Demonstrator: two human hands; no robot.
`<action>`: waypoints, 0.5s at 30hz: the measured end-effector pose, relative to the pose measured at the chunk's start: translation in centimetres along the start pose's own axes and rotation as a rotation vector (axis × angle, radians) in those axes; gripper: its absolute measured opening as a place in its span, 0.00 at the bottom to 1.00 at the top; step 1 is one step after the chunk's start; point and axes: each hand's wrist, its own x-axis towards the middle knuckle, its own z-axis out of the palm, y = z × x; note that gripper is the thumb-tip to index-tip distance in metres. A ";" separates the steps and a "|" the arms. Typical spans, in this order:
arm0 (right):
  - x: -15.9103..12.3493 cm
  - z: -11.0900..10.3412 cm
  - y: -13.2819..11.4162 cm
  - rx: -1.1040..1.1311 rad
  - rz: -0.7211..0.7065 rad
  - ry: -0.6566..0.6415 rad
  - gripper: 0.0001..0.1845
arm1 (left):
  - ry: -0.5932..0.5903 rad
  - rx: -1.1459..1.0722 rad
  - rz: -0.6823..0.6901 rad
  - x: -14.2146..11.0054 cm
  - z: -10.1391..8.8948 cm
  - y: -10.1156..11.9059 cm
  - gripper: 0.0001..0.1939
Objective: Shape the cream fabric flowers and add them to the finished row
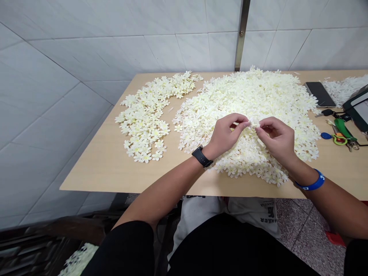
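My left hand (225, 135) and my right hand (276, 138) hover over a large heap of cream-white fabric flowers (247, 103), their fingertips pinched together on a small white flower piece (254, 124). The fingers largely hide this piece, so its exact shape cannot be made out. A black smartwatch (202, 156) sits on my left wrist, and a blue wristband (312, 184) circles my right. To the left of the heap lies a smaller, curved band of the same flowers (146, 115), with a strip of bare table between them.
The light wooden table (97, 157) stands against white tiles. A black phone (319, 94), a bunch of keys (339, 138), a dark case (357, 108) and a white fibrous pile (343, 90) lie at the right. Below left, a dark crate (43, 245) holds more flowers.
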 end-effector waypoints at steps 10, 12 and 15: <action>0.1 0.0 -0.2 -0.084 -0.057 0.015 0.03 | -0.098 -0.337 -0.236 0.0 0.4 0.1 0.12; 0.1 0.0 -0.1 -0.083 -0.041 0.017 0.03 | -0.067 -0.334 -0.269 0.0 0.5 -0.1 0.11; 0.1 0.0 0.1 -0.068 -0.016 0.029 0.03 | -0.022 -0.341 -0.335 0.2 0.4 -0.4 0.08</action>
